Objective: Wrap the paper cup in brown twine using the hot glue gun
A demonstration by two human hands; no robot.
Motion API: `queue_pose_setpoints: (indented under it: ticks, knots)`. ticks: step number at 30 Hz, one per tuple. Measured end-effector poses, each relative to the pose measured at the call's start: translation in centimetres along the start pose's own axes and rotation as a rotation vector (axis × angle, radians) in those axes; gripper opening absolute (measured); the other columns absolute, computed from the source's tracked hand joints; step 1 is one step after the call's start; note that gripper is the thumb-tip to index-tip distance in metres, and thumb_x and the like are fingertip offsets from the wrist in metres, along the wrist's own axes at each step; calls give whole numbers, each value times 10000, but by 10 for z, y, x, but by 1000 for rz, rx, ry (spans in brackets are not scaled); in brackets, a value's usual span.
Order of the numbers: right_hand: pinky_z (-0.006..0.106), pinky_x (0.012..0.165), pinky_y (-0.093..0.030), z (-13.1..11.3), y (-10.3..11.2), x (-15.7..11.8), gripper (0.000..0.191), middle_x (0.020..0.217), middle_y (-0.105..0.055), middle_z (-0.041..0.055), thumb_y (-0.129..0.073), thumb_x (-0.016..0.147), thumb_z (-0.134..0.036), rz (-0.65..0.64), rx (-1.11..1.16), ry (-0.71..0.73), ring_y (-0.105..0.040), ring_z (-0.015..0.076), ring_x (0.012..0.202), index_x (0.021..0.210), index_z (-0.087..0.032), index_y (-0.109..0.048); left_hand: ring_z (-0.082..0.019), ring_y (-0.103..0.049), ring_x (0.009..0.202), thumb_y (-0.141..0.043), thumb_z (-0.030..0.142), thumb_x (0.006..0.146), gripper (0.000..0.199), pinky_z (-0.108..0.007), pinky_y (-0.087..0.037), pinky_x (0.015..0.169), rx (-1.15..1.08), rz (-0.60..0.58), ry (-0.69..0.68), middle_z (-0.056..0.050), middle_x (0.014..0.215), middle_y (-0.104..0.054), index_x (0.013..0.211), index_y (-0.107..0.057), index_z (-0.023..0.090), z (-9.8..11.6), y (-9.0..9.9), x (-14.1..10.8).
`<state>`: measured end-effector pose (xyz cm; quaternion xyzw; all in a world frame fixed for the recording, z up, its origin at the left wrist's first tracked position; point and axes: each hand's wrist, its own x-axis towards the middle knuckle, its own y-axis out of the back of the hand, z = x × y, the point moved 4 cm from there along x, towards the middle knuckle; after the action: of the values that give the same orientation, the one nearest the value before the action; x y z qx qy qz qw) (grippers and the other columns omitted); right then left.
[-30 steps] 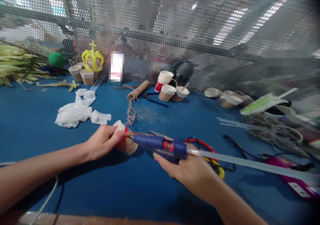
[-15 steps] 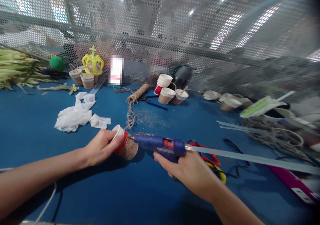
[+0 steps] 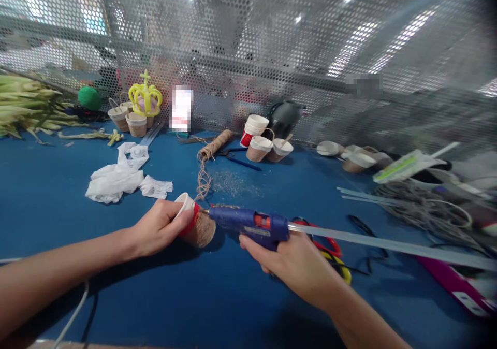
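My left hand (image 3: 161,224) is closed around the rim end of a paper cup (image 3: 204,229), which lies tilted with its base toward the right. Twine is wound round the cup's lower part, and a red band shows above it. In my right hand (image 3: 295,266) is a blue hot glue gun (image 3: 248,222), its nozzle at the cup's side by the edge of the twine. A long clear glue stick (image 3: 373,243) sticks out of the gun's back. Loose twine (image 3: 203,180) runs from the cup to a twine roll (image 3: 215,144) behind it.
Crumpled white paper (image 3: 114,182) lies at left. Twine-wrapped cups (image 3: 259,148) and a white cup stack (image 3: 254,129) stand at the back. Scissors with red and yellow handles (image 3: 344,271) lie beyond my right hand. A purple power strip (image 3: 450,284) and grey cord (image 3: 419,209) are at right.
Almost nothing differs. The glue gun and cup keep their positions, with only a very slight shift of the view.
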<state>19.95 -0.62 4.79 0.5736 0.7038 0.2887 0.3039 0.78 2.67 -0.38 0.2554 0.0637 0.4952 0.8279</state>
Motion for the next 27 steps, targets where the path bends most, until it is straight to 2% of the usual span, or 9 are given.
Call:
queue_pose_setpoints:
  ticks: [5,11,23,27]
  knots:
    - [194,402,-403,2,-1,-1,195,391,-486,-45,-521,707,-298,-27,37,-60,-484,96,372,551,-182,-539,-79,-353,487,-273,418,860,490,-182,-370,472,3,-11,2,8,533,-431,634,-551,83,0,0,0]
    - [212,374,-373,-2,0,-3,205,373,-488,-46,-492,728,-292,-2,-67,96,-466,103,354,553,-199,-546,-77,-349,476,-289,404,859,467,-176,-357,461,-7,0,-7,10,524,-439,646,-561,90,1,0,0]
    - [224,408,-391,-2,-2,-9,143,400,-505,-44,-531,718,-303,55,-82,225,-519,131,416,621,-221,-596,-81,-327,493,-283,397,839,454,-192,-330,467,-2,13,81,19,531,-396,627,-538,87,2,1,2]
    - [230,467,-428,-6,-2,-11,119,446,-541,-38,-535,723,-289,77,-112,253,-545,139,464,655,-218,-600,-78,-322,482,-295,403,833,454,-183,-314,450,9,36,102,25,513,-389,588,-526,98,4,1,3]
